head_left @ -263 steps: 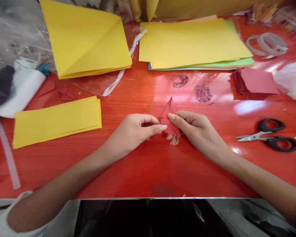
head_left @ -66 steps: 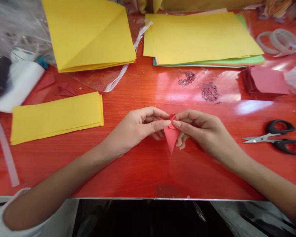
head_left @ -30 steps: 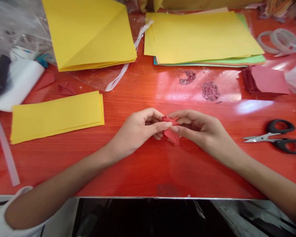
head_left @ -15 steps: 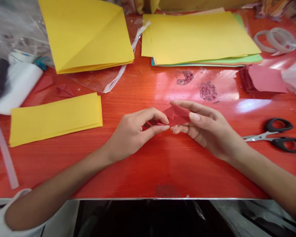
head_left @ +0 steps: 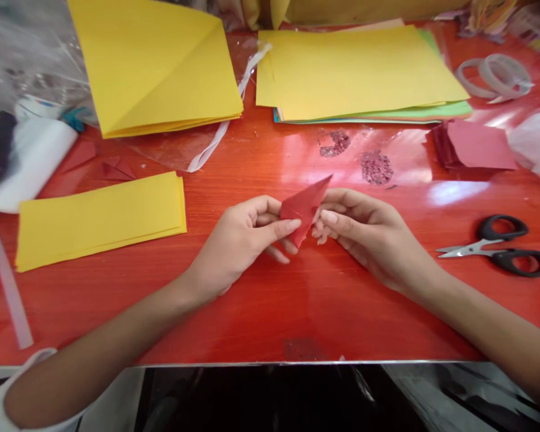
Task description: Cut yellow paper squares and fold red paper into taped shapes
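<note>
A folded red paper (head_left: 303, 203), creased into a pointed triangular shape, is pinched by my left hand (head_left: 243, 240). The thumb presses its near face while the other fingers lie behind and below it. Just to the right of the paper is my right hand (head_left: 373, 231), its fingers loosely curved and the thumb apart from them. Its fingertips are close to the paper's right edge; whether they touch it I cannot tell. Both hands hover over the red table (head_left: 234, 324), near its front edge.
Scissors (head_left: 495, 245) lie at right, below a stack of red paper squares (head_left: 481, 144). Yellow strips (head_left: 101, 219) are at left, near small folded red pieces (head_left: 117, 169). Larger yellow sheets (head_left: 162, 66) and a mixed paper stack (head_left: 360, 72) lie behind. Tape rolls (head_left: 504, 77) sit far right.
The red paper has turned from lying flat between both hands to tilted, its point up and right. My right hand has let go of it; my left hand keeps hold.
</note>
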Demonstrator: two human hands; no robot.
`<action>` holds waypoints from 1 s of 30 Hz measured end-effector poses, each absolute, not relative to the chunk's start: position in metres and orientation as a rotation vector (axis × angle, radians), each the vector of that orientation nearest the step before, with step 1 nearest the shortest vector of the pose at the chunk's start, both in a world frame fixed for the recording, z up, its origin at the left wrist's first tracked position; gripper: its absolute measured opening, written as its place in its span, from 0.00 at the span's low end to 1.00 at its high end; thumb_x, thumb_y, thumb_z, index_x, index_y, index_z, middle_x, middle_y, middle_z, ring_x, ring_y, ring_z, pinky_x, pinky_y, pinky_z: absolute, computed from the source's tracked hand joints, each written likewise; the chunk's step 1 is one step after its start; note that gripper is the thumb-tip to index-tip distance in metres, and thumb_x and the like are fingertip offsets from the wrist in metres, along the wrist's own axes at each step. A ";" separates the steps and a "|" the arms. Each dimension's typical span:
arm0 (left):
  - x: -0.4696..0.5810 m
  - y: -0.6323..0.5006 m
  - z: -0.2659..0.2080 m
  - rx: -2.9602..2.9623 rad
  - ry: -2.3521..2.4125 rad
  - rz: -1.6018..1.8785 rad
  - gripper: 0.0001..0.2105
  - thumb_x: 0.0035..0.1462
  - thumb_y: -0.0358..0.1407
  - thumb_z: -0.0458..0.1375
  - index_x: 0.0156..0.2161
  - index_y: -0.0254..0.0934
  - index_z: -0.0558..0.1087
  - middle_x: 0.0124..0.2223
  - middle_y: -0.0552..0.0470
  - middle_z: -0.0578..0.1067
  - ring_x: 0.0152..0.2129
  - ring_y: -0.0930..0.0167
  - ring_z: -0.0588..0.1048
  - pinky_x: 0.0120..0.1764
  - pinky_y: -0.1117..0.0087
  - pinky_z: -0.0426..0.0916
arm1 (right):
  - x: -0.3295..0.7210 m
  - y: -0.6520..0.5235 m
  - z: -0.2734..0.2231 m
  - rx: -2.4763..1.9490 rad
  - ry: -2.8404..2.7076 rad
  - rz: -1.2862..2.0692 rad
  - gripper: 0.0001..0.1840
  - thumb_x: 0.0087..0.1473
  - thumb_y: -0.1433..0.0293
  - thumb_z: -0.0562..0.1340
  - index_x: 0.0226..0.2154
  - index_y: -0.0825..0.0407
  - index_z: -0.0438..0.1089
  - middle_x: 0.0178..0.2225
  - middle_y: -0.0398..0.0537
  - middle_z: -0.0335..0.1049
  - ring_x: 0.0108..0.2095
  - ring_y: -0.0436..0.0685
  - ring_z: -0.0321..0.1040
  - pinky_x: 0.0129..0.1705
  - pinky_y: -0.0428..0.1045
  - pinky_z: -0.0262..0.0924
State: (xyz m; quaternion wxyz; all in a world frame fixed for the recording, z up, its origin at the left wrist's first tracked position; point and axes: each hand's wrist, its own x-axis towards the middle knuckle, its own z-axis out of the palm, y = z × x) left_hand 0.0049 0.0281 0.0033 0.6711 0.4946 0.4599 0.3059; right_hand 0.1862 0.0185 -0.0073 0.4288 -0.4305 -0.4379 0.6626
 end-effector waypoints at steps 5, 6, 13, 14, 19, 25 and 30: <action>0.005 0.025 0.002 1.032 1.032 0.724 0.12 0.57 0.41 0.56 0.32 0.32 0.72 0.30 0.52 0.75 0.30 0.73 0.75 0.31 0.75 0.72 | 0.186 0.017 -0.007 -1.118 -1.334 1.620 0.10 0.52 0.68 0.64 0.39 0.49 0.73 0.33 0.41 0.73 0.33 0.46 0.68 0.36 0.42 0.63; 0.005 0.025 0.001 1.053 1.044 0.715 0.13 0.58 0.42 0.55 0.31 0.33 0.72 0.30 0.52 0.74 0.29 0.74 0.75 0.30 0.75 0.71 | 0.186 0.017 -0.007 -1.141 -1.371 1.589 0.10 0.52 0.67 0.64 0.39 0.49 0.73 0.32 0.40 0.72 0.32 0.46 0.67 0.35 0.42 0.63; 0.002 0.024 0.004 1.214 1.086 0.618 0.16 0.59 0.44 0.52 0.27 0.34 0.70 0.25 0.56 0.69 0.22 0.78 0.67 0.28 0.75 0.62 | 0.184 0.015 -0.008 -1.197 -1.380 1.478 0.07 0.49 0.67 0.66 0.35 0.46 0.74 0.29 0.38 0.69 0.30 0.46 0.64 0.33 0.43 0.59; 0.002 0.023 0.005 1.224 1.077 0.603 0.16 0.59 0.44 0.52 0.26 0.34 0.70 0.25 0.56 0.69 0.22 0.78 0.67 0.28 0.75 0.62 | 0.184 0.014 -0.008 -1.199 -1.370 1.477 0.06 0.48 0.68 0.67 0.33 0.46 0.74 0.29 0.37 0.69 0.30 0.46 0.63 0.33 0.43 0.58; 0.004 0.023 0.008 1.263 1.056 0.510 0.16 0.60 0.43 0.50 0.28 0.35 0.70 0.26 0.56 0.69 0.22 0.78 0.67 0.28 0.75 0.62 | 0.182 0.015 -0.009 -1.151 -1.285 1.556 0.02 0.51 0.67 0.65 0.31 0.46 0.74 0.27 0.37 0.70 0.29 0.45 0.65 0.33 0.42 0.58; 0.005 0.024 0.004 1.324 1.129 0.601 0.17 0.61 0.47 0.48 0.32 0.35 0.69 0.26 0.56 0.70 0.21 0.78 0.70 0.26 0.76 0.65 | 0.183 0.015 -0.008 -1.196 -1.213 1.561 0.05 0.51 0.66 0.65 0.27 0.50 0.72 0.25 0.36 0.66 0.24 0.42 0.58 0.28 0.40 0.54; 0.005 0.025 0.004 1.311 1.094 0.738 0.10 0.59 0.41 0.54 0.34 0.35 0.69 0.27 0.57 0.72 0.21 0.79 0.72 0.27 0.78 0.68 | 0.185 0.015 -0.008 -1.208 -1.260 1.590 0.07 0.52 0.65 0.64 0.28 0.51 0.70 0.24 0.37 0.65 0.21 0.43 0.56 0.23 0.41 0.53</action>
